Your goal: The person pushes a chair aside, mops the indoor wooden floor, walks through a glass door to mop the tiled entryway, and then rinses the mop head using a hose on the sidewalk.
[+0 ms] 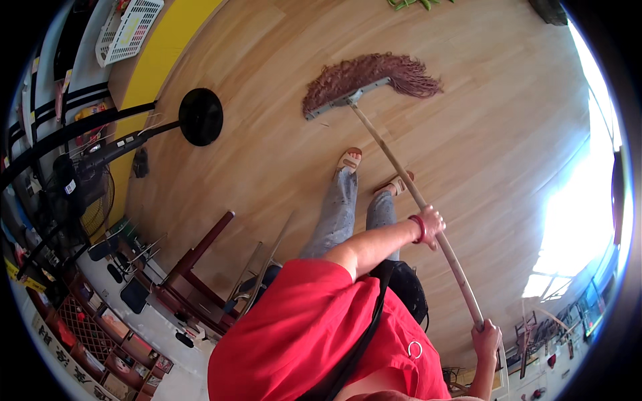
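One mop [396, 165] is in use and consists of three visible parts: one wooden handle, one grey metal bar [328, 109] and one mop head [364, 73] of brownish-red strands. The mop head lies on the wood-patterned floor [267, 167], ahead of two feet in two tan sandals [348, 162]. The handle slopes from the bar back toward the body, passing to the right of the feet.

Two hands hold the handle. The left hand [431, 227] is curled around its middle section; one red bracelet [421, 228] encircles the left wrist. The right hand [487, 337] is closed around the upper end. The hands are well apart.

Labels and writing: one white strip [63, 361] at the lower left bears large dark characters. One yellow strip [25, 275] near the left edge carries dark marks. One black stand [154, 131] with one round base has one white label [69, 187]; its print is too small to read.

Other items: one white basket [130, 32] at the upper left, one yellow panel [177, 30] below it, and several green pieces [414, 3] on the floor at the top edge. One silver ring [414, 349] shows on the red shirt [294, 334].
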A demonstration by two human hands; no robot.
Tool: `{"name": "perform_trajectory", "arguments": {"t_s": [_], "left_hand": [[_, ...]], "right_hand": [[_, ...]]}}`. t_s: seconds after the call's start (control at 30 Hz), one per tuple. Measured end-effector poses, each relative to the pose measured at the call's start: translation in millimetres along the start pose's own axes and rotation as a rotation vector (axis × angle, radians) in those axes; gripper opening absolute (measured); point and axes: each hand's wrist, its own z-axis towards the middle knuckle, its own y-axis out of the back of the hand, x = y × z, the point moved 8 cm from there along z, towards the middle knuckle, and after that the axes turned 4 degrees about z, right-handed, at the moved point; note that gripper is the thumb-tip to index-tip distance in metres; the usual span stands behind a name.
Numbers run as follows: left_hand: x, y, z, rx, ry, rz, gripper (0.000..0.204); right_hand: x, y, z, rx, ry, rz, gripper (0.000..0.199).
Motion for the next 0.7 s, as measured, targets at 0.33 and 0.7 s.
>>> {"name": "perform_trajectory", "arguments": {"t_s": [0.33,0.7], "left_hand": [[319.5,46.0,-235.5,-0.054,0.762,0.291,0.014],[259.4,-10.6,-226.1,0.040,1.121,0.432,0.028]], "right_hand": [[380.9,-68.6,121.4,0.394,0.473,0.578,0.039],[350.2,-155.8,124.5,0.421,0.595,0.669,0.040]]}}
